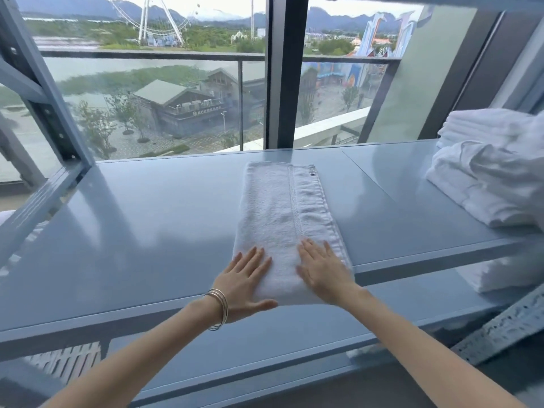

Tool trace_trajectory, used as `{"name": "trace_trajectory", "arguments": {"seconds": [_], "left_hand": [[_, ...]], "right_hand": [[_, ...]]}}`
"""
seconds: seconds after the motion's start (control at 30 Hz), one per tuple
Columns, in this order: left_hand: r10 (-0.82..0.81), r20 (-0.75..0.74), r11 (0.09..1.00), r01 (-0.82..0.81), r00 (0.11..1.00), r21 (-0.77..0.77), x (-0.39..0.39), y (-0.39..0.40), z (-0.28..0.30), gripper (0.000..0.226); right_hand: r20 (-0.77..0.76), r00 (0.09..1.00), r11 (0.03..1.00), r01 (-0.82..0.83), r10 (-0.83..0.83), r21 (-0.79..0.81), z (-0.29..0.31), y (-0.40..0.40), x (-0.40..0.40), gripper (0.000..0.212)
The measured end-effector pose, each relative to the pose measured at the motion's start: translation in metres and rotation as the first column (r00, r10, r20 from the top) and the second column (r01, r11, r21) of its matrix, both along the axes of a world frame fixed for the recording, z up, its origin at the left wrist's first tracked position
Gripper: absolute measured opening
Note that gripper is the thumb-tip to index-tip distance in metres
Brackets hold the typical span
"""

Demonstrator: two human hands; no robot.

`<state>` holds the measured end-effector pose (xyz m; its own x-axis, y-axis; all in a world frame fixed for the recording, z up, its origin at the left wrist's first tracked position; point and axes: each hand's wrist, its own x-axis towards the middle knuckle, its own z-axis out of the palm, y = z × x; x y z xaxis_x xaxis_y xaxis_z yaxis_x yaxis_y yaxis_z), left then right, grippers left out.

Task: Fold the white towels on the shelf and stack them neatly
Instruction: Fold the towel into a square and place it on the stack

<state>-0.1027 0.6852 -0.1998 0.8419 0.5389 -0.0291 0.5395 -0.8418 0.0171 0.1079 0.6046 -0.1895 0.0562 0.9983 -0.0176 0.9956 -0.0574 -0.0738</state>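
A white towel (282, 213), folded into a long narrow strip, lies on the blue-grey shelf (147, 231), running from the front edge toward the window. My left hand (245, 282) lies flat with straight fingers on the towel's near left corner. My right hand (322, 270) presses flat on the near right part of the same towel. A pile of white towels (488, 172), some folded and one crumpled on top, sits at the shelf's right end.
A blue metal upright (44, 92) with a slanted brace stands at the left. Large window glass (176, 98) closes the back of the shelf. More white towels (506, 275) lie on a lower level at the right, beside a perforated metal bar (506, 328).
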Motion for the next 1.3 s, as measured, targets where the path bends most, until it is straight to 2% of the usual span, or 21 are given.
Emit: {"name": "trace_trajectory", "arguments": {"seconds": [0.1,0.13,0.2,0.27,0.37,0.47,0.5,0.6,0.73,0.83,0.87,0.93,1.0,1.07,1.17,1.23,1.3], "left_hand": [[0.017,0.014,0.993,-0.019,1.000,0.118,0.006,-0.009,-0.007,0.108],[0.020,0.035,0.994,-0.023,0.999,0.105,0.009,-0.012,-0.010,0.108],[0.010,0.099,0.994,-0.021,0.995,0.109,0.013,-0.019,-0.008,0.104],[-0.036,0.152,0.987,0.011,0.988,0.162,0.016,-0.030,-0.009,0.099],[-0.073,0.189,0.978,0.034,0.979,0.205,0.019,-0.038,-0.010,0.085],[-0.090,0.242,0.964,0.024,0.966,0.265,0.021,-0.045,0.001,0.043],[-0.083,0.265,0.962,0.008,0.961,0.272,0.020,-0.048,0.005,0.036],[-0.067,0.305,0.964,-0.017,0.950,0.265,0.018,-0.061,0.009,0.038],[-0.025,0.254,0.962,-0.046,0.967,0.271,0.013,-0.089,0.022,0.017],[0.007,0.274,0.960,-0.083,0.962,0.266,0.006,-0.111,0.037,0.018],[0.020,0.306,0.954,-0.109,0.952,0.278,0.004,-0.117,0.043,0.026],[0.012,0.384,0.942,-0.139,0.923,0.306,0.001,-0.127,0.056,0.037],[-0.004,0.447,0.940,-0.149,0.895,0.307,-0.001,-0.133,0.075,0.036],[0.004,0.477,0.938,-0.169,0.879,0.303,0.000,-0.135,0.100,0.036],[0.075,0.457,0.952,-0.200,0.886,0.231,0.005,-0.127,0.121,0.036],[0.120,0.464,0.967,-0.209,0.878,0.146,0.008,-0.108,0.114,0.041],[0.096,0.529,0.976,-0.184,0.843,0.115,0.009,-0.089,0.109,0.043]], "right_hand": [[0.140,0.989,0.993,-0.066,0.053,0.093,-0.020,-0.031,-0.009,0.086],[0.178,0.981,0.989,-0.100,0.080,0.107,-0.027,-0.039,-0.011,0.092],[0.169,0.983,0.984,-0.095,0.069,0.152,-0.033,-0.041,-0.013,0.109],[0.151,0.988,0.967,-0.058,0.021,0.246,-0.034,-0.036,-0.011,0.108],[0.169,0.984,0.945,-0.099,0.047,0.313,-0.036,-0.035,-0.010,0.084],[0.188,0.977,0.877,-0.173,0.096,0.449,-0.035,-0.042,-0.004,0.053],[0.195,0.974,0.849,-0.196,0.112,0.491,-0.033,-0.046,0.000,0.048],[0.169,0.972,0.802,-0.233,0.167,0.550,-0.021,-0.061,0.006,0.037],[0.105,0.963,0.753,-0.261,0.249,0.604,-0.008,-0.088,0.008,0.031],[0.063,0.962,0.762,-0.250,0.266,0.598,0.006,-0.111,0.006,0.044],[0.072,0.961,0.752,-0.255,0.267,0.608,0.011,-0.117,0.006,0.044],[0.100,0.957,0.715,-0.272,0.274,0.644,0.027,-0.126,0.008,0.038],[0.128,0.956,0.673,-0.277,0.264,0.686,0.049,-0.130,0.010,0.027],[0.123,0.965,0.652,-0.249,0.233,0.716,0.073,-0.130,0.012,0.028],[0.100,0.982,0.710,-0.184,0.158,0.680,0.094,-0.116,0.019,0.024],[0.116,0.987,0.791,-0.156,0.107,0.592,0.093,-0.101,0.030,0.008],[0.056,0.997,0.871,-0.077,0.057,0.486,0.090,-0.086,0.044,0.012]]}}
